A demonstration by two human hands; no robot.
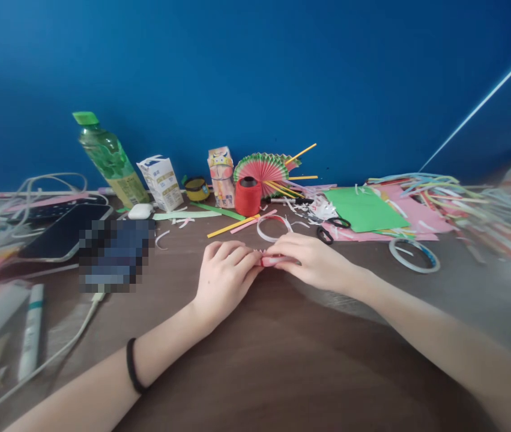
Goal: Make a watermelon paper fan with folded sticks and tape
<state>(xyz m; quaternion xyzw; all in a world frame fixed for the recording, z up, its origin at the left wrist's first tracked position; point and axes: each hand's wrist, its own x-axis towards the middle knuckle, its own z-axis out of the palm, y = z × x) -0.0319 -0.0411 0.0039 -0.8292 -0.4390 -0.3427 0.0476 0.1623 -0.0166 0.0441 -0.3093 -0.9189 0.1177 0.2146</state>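
Note:
Both hands meet over the middle of the dark table. My left hand (224, 282) has its fingers closed on the left end of a small pink folded paper piece (273, 260). From the right, my right hand (311, 258) pinches the same piece between thumb and fingers. Much of the paper is hidden behind the fingers. Just beyond the hands lies a roll of white tape (260, 230). A red spool of thread (248, 199) stands behind it, in front of a pink and green pleated paper fan (264, 168).
Black-handled scissors (325, 234) lie right of the tape. Green paper (365, 210) rests on pink sheets, with another tape roll (415, 256) nearby. At the left are a tilted green bottle (111, 159), a white carton (160, 182), phones and a white cable (63, 350).

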